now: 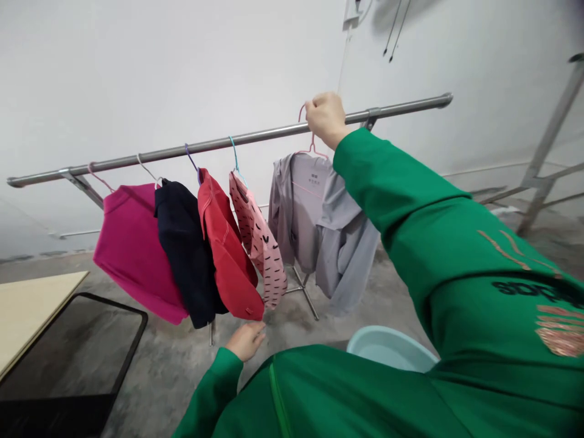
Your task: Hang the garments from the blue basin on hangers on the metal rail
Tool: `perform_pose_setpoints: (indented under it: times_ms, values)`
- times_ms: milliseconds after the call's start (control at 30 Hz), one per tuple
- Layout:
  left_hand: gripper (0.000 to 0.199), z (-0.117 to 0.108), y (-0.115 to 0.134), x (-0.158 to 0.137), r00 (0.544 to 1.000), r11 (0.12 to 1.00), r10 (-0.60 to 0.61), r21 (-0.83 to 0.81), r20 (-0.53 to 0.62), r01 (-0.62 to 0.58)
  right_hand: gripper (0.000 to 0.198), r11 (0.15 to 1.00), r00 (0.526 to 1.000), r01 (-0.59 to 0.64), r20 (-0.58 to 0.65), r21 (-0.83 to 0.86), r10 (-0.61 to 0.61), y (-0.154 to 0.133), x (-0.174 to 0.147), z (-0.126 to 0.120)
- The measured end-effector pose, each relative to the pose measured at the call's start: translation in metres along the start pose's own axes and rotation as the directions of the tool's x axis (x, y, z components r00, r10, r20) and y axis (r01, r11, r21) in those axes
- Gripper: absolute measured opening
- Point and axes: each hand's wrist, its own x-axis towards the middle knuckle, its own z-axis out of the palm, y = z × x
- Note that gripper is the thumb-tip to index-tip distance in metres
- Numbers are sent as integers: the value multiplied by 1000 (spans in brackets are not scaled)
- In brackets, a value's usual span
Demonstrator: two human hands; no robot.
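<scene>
My right hand (326, 115) is raised above the metal rail, closed around the hook of a pink hanger (312, 146). From this hanger droops a thin grey jacket (308, 207), its front open and a label print inside the neck. Low down, my left hand (247, 340) is just below the hem of a red garment (228, 243). Its fingers are loosely extended with nothing visible in them; whether they touch the hem I cannot tell. Beside the jacket hangs a pink garment with black marks (260, 243) on a blue hanger (235, 155).
The metal rail (274, 132) crosses the view, also bearing a dark navy garment (182, 243) and a magenta garment (134, 249). A pale blue basin (387, 344) stands on the floor at my front. At left are a wooden board (36, 304) and a black-framed panel (86, 340).
</scene>
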Motion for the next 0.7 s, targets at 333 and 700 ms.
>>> perform_pose_setpoints:
  times_ms: [333,700]
  values:
    - [45,7,-1,-11,990,989,-136,-57,43,138,54,995,1000,9,13,-101,-8,-13,19,44]
    - [46,5,3,-3,985,991,-135,27,111,133,54,961,973,226,-6,-159,-230,-3,27,69]
